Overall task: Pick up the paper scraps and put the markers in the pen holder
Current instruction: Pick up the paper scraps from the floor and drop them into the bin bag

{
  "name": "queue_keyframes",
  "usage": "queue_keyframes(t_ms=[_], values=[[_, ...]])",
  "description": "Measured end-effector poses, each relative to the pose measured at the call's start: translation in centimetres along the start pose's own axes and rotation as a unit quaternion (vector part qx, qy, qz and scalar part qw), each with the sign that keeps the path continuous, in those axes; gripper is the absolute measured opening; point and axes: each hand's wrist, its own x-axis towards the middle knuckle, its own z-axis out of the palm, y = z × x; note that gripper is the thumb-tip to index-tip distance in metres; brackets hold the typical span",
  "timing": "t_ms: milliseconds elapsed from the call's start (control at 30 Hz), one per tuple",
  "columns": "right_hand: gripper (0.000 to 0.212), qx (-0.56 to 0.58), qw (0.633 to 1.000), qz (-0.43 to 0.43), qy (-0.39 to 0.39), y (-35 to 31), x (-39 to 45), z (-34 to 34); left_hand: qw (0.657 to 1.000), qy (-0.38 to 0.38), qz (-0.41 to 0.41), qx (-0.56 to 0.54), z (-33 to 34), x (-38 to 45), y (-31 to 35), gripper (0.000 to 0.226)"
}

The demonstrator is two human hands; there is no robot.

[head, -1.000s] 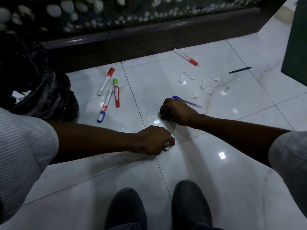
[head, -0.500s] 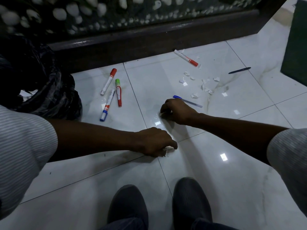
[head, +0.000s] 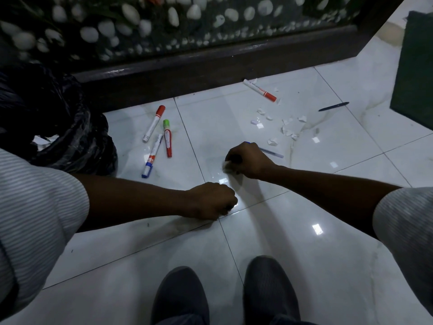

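Observation:
My left hand point(head: 210, 201) is a closed fist resting on the white floor tile, and the paper scrap it was pinching is hidden inside it. My right hand point(head: 249, 160) pinches a small white paper scrap point(head: 226, 163) at its fingertips, just above the floor. Several more paper scraps point(head: 287, 129) lie beyond it. Three markers lie to the left: a red-capped one point(head: 154, 123), a green-capped one point(head: 167, 139) and a blue-ended one point(head: 151, 156). Another red marker point(head: 259, 90) lies near the dark ledge. No pen holder is in view.
A blue pen point(head: 271, 153) lies partly under my right hand, and a dark pen point(head: 333, 106) lies far right. A black bin bag point(head: 70, 137) sits at the left. A dark wooden ledge point(head: 210, 64) runs behind, with a dark green object point(head: 414, 66) at right. My shoes point(head: 180, 296) are at the bottom.
My left hand has curled into a fist over the scrap that showed at its fingertips. My right hand has lifted a white scrap between its fingers. The view shifted slightly.

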Motion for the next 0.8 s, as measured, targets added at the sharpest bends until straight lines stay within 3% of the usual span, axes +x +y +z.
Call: queue_keyframes(t_ms=[200,400,600,800], values=[[0.012,0.077,0.996,0.029,0.046,-1.3,1.9,-0.9,0.971,0.133,-0.182,-0.075,-3.8,-1.8,-3.1,0.008],[0.014,0.155,0.983,-0.025,0.094,-7.4,6.2,-2.7,0.850,0.353,-0.360,-0.149,-11.3,-3.8,-4.9,0.007],[0.006,0.188,0.964,-0.155,0.103,-14.9,10.8,-4.5,0.736,0.512,-0.405,-0.180,-17.5,-10.1,-6.0,0.003],[0.018,0.235,0.930,-0.249,0.131,-23.7,13.8,-4.0,0.657,0.573,-0.485,-0.075,-18.8,-20.8,-7.6,0.004]])
